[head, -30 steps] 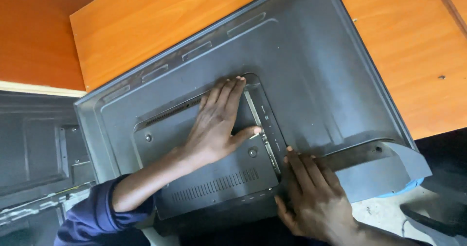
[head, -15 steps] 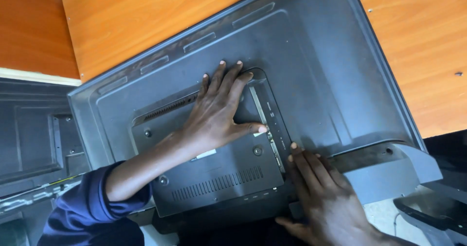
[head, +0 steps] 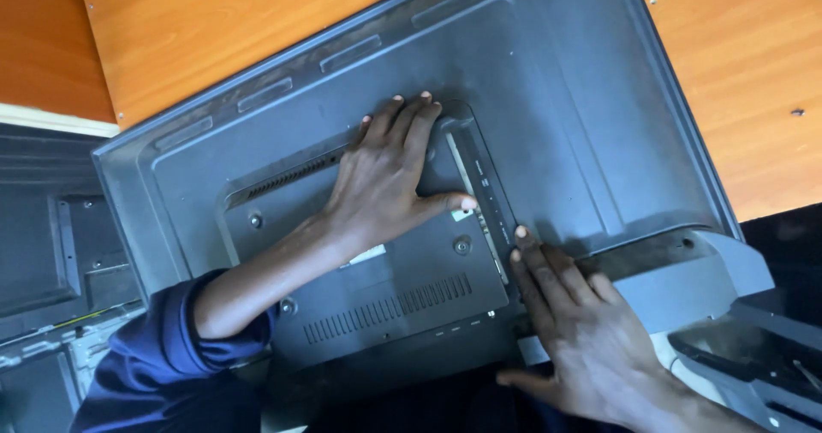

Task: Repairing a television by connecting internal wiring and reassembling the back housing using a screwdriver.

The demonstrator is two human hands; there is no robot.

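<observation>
2 hands (head: 479,262) flat on television back panel (head: 548,116) — wooden table (head: 214,31) beneath, apparently.

A flat-screen television (head: 548,142) is laid face down on an orange wooden surface, so only its dark grey plastic back is shown; the display side is hidden; the casing is rectangular, tilted in the view, with a raised central panel. A small white label (head: 366,255) with a dark patch is seen on that raised panel, partly covered by a wrist; a tiny pale green sticker (head: 462,216) is found just beside a thumb tip; a second dark panel back (head: 51,253) is seen at the left edge.
</observation>
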